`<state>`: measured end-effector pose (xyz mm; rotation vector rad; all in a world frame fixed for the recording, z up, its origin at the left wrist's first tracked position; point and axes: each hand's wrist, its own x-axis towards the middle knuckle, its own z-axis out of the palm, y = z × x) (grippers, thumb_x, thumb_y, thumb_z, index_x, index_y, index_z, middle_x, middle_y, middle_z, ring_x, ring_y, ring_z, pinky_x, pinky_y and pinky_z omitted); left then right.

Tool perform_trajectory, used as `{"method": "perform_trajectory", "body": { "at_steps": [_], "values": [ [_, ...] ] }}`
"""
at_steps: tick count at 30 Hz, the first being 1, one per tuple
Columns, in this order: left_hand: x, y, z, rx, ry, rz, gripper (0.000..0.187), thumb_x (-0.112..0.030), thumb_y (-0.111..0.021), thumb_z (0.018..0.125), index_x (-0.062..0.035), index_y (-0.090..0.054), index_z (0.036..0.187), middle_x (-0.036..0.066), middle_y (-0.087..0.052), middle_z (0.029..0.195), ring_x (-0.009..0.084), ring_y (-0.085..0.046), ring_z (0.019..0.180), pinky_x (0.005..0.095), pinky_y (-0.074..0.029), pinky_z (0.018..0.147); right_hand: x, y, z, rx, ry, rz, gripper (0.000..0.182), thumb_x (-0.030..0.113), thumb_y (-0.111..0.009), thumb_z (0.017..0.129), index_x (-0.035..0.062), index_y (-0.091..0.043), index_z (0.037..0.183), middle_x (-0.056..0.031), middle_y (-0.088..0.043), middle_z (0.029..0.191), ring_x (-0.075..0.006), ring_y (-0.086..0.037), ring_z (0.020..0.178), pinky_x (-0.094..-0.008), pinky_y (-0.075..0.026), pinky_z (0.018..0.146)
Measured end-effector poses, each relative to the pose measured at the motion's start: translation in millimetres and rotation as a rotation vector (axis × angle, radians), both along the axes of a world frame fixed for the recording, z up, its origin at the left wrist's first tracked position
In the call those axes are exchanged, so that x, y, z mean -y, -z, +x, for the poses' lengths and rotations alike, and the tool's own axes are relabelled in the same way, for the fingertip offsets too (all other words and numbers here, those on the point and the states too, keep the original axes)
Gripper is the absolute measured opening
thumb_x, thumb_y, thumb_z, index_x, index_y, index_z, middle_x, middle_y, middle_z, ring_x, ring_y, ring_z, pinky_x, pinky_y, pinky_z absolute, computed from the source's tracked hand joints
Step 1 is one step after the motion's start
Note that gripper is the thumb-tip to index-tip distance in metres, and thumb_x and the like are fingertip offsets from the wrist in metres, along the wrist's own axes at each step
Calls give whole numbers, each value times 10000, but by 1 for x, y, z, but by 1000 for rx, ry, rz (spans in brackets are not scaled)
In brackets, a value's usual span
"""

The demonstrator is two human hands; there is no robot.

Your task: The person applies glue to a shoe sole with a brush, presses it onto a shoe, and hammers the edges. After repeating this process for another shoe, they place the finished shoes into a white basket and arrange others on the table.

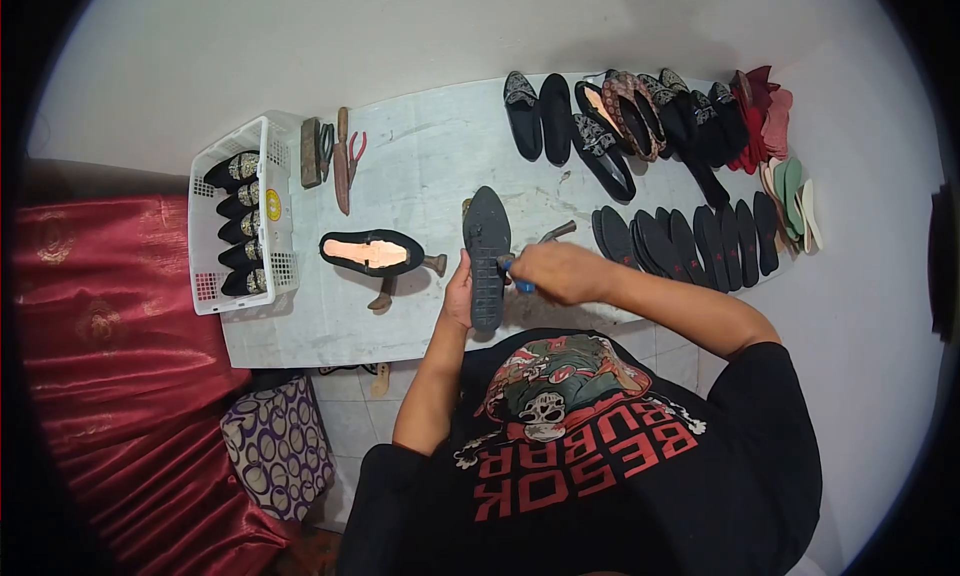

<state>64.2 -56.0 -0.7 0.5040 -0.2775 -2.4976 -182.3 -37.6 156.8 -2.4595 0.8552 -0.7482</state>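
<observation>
A black shoe sole (487, 226), ridged across its lower half, stands lengthwise in front of me. My left hand (459, 294) is closed on its left edge. My right hand (562, 273) is closed around a small blue tool (523, 277) whose end meets or nearly meets the sole's right edge; the fingers hide most of the tool. To the left, a black shoe (340, 262) with a pale inside lies beside or on a metal shoe anvil (435, 265). Another metal arm (558, 232) shows beyond my right hand.
A white basket (276, 256) of patterned black shoes stands at the left. Near it lie a block (310, 153), red-handled pliers (356, 148) and a long tool (342, 176). Finished-looking shoes (522, 116), a row of black soles (706, 251) and coloured pieces (790, 198) fill the right.
</observation>
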Motion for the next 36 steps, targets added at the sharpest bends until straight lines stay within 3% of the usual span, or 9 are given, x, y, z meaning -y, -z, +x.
{"method": "perform_trajectory", "body": {
  "at_steps": [6, 10, 15, 17, 21, 25, 31, 34, 36],
  "values": [
    [-19, -19, -20, 129, 53, -43, 705, -610, -282, 1107, -63, -562, 1453, 202, -728, 1227, 284, -764, 974, 366, -648, 811, 20, -28, -31, 29, 235, 255, 243, 188, -672, 1002, 22, -597, 1164, -174, -678, 1003, -391, -686, 884, -447, -555, 802],
    [-28, -23, -24, 36, 40, -69, 717, -617, -266, 1105, -75, -508, 1509, 254, -690, 1286, 269, -755, 972, 345, -653, 743, 56, -40, -42, 92, 136, -71, 264, 188, -679, 976, 13, -600, 1159, -166, -674, 977, -377, -685, 894, -439, -551, 771],
    [-39, -30, -28, 36, -70, -83, 697, -600, -280, 1111, -64, -538, 1474, 189, -709, 1269, 251, -738, 1032, 378, -623, 876, 31, -24, -33, 1, -70, -262, 332, 147, -706, 874, 15, -604, 1161, -132, -630, 936, -340, -659, 840, -431, -559, 745],
    [-42, -8, -20, -127, -80, -53, 671, -590, -291, 1115, -72, -592, 1415, 141, -724, 1250, 222, -725, 1064, 372, -587, 957, 4, -9, -26, 39, -114, -96, 333, 182, -707, 903, 10, -604, 1168, -157, -658, 974, -352, -679, 880, -451, -557, 733],
    [-55, -18, -8, 145, -66, -3, 699, -618, -289, 1105, -76, -590, 1427, 160, -729, 1234, 215, -740, 974, 351, -622, 831, -4, -6, -10, 85, -96, 95, 312, 262, -661, 999, 7, -582, 1161, -200, -681, 935, -398, -694, 859, -487, -545, 710],
    [-58, -15, 5, 98, -31, 75, 757, -675, -305, 1075, -73, -567, 1452, 221, -718, 1249, 261, -760, 951, 358, -653, 754, 42, -5, -7, 4, 147, 352, 309, 330, -574, 1068, 49, -570, 1196, -217, -665, 834, -433, -684, 821, -494, -530, 742],
    [-48, -8, 20, 100, -15, 62, 759, -668, -290, 1080, -65, -569, 1448, 220, -714, 1253, 265, -756, 960, 369, -654, 751, 94, -14, 9, 94, 218, 186, 300, 315, -564, 1076, 27, -544, 1156, -195, -659, 805, -436, -674, 787, -499, -532, 705],
    [-42, -11, 23, 156, -12, 16, 734, -633, -248, 1103, -74, -542, 1478, 198, -714, 1261, 209, -754, 936, 304, -634, 707, 100, -11, 18, 40, 145, 28, 269, 277, -587, 1065, 33, -549, 1171, -181, -664, 867, -405, -678, 837, -473, -540, 736],
    [-33, -8, 25, 68, -6, 28, 725, -628, -274, 1101, -68, -552, 1469, 191, -706, 1286, 239, -755, 953, 359, -645, 760, 96, -1, 23, 1, 77, -16, 300, 193, -687, 947, 47, -566, 1180, -161, -654, 960, -379, -670, 901, -453, -543, 759]
  ]
}}
